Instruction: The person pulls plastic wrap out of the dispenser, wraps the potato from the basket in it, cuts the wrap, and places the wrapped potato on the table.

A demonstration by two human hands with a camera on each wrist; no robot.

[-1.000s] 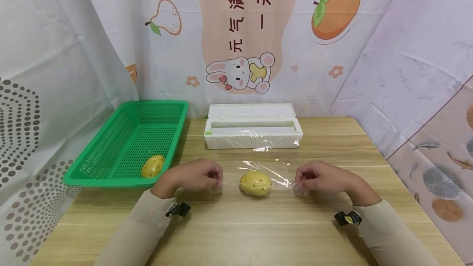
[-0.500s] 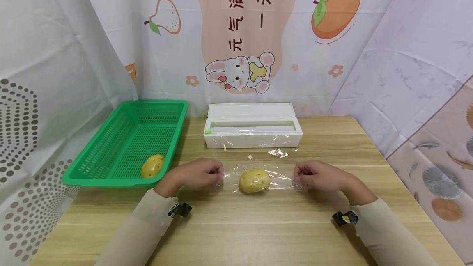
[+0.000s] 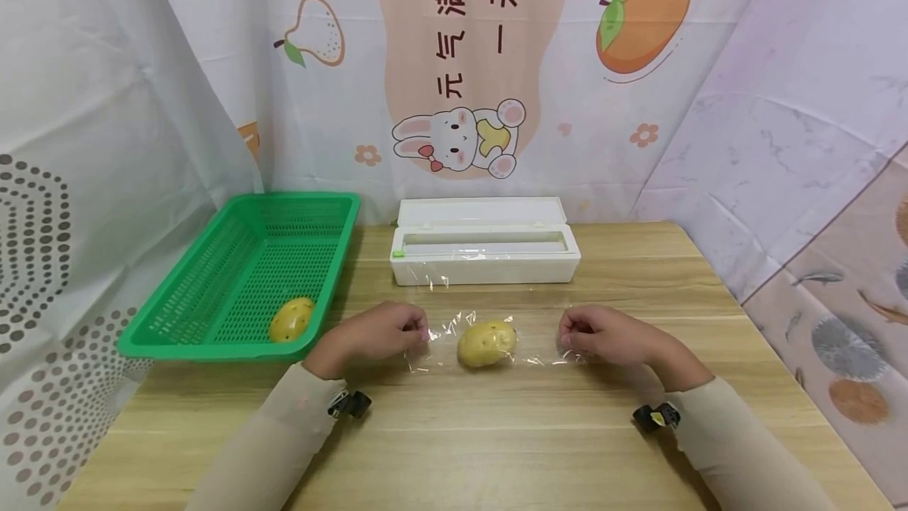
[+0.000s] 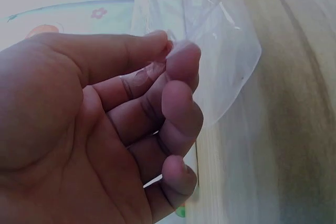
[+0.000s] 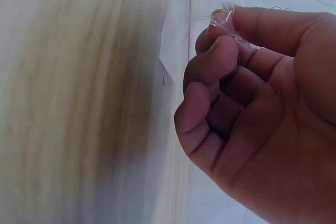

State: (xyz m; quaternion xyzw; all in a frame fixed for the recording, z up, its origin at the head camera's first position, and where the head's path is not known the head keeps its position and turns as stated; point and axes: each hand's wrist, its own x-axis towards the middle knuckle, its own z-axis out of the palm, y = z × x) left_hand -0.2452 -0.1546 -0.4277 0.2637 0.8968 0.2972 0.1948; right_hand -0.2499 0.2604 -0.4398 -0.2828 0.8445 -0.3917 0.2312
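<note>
A yellow potato (image 3: 486, 343) lies on the table between my two hands, with clear plastic wrap (image 3: 536, 360) around or over it; how far round it reaches I cannot tell. My left hand (image 3: 385, 331) pinches one end of the wrap between thumb and index finger, and in the left wrist view a loose sheet of film (image 4: 231, 61) hangs beside the fingertips. On the other side, my right hand (image 3: 604, 333) pinches the opposite end, where bunched film (image 5: 224, 18) shows at the thumb tip in the right wrist view.
Behind the potato stands a white wrap dispenser box (image 3: 489, 270), its lid (image 3: 482, 211) raised. A green basket (image 3: 244, 352) at the left holds another potato (image 3: 292, 319). Printed curtains rise behind the table (image 3: 489, 448) and at its sides.
Shiny film that stretched from the potato toward the dispenser has drawn in nearer the potato. The potato has shifted and tilted slightly. My right hand has moved a little left.
</note>
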